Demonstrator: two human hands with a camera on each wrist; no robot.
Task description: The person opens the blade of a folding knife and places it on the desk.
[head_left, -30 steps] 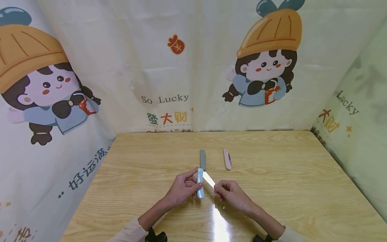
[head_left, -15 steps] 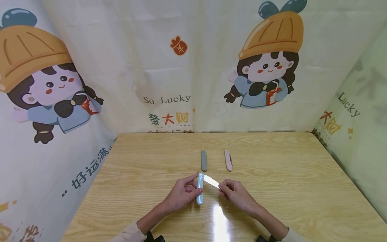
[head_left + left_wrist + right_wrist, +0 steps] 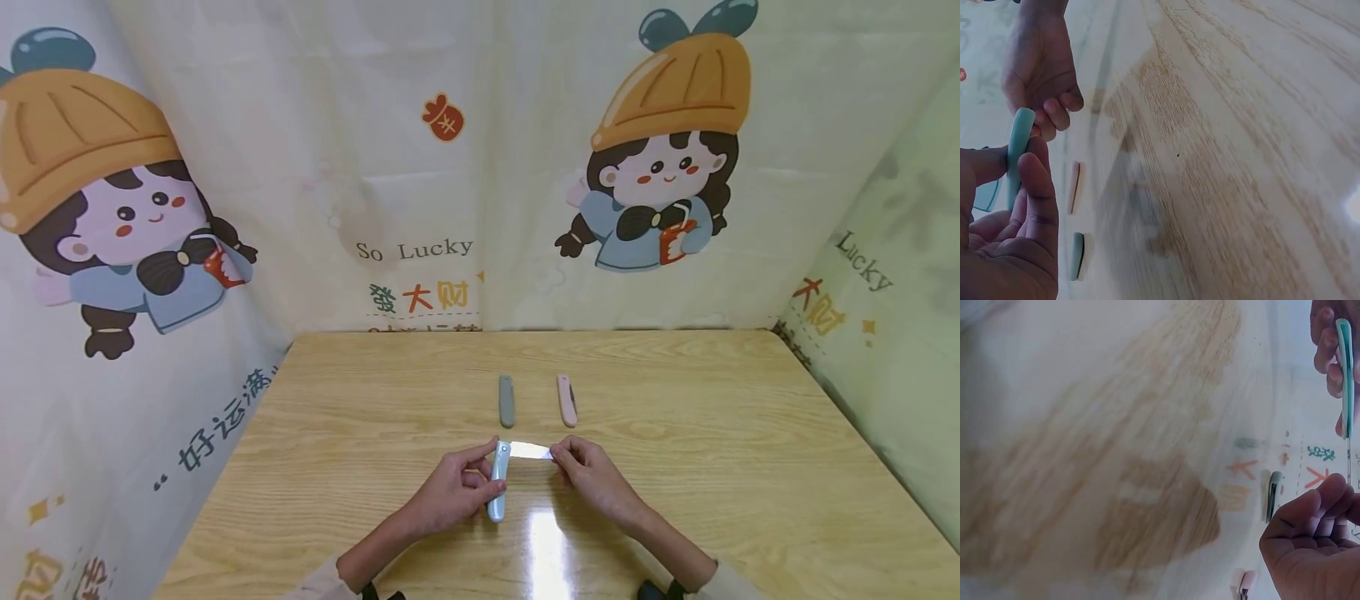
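Observation:
My left hand (image 3: 453,490) grips the light blue handle of a folding knife (image 3: 497,493), held upright in the head view between thumb and fingers. The shiny blade (image 3: 529,451) swings out to the right from the handle's top end, at roughly a right angle. Its tip is pinched by the thumb and fingers of my right hand (image 3: 597,479). From the left wrist, the handle (image 3: 1019,147) hides the blade. In the right wrist view the blade shows only as a thin line below the slotted handle (image 3: 1345,375).
Beyond my hands, a grey-green folding knife (image 3: 507,402) and a pink folding knife (image 3: 567,401) lie folded on the wooden table (image 3: 360,392). A printed curtain (image 3: 525,208) stands along the back and both sides.
The blade has swung further out from the handle, from a slant down toward nearly level. My right hand has moved right with the tip, and the handle has come a little nearer me.

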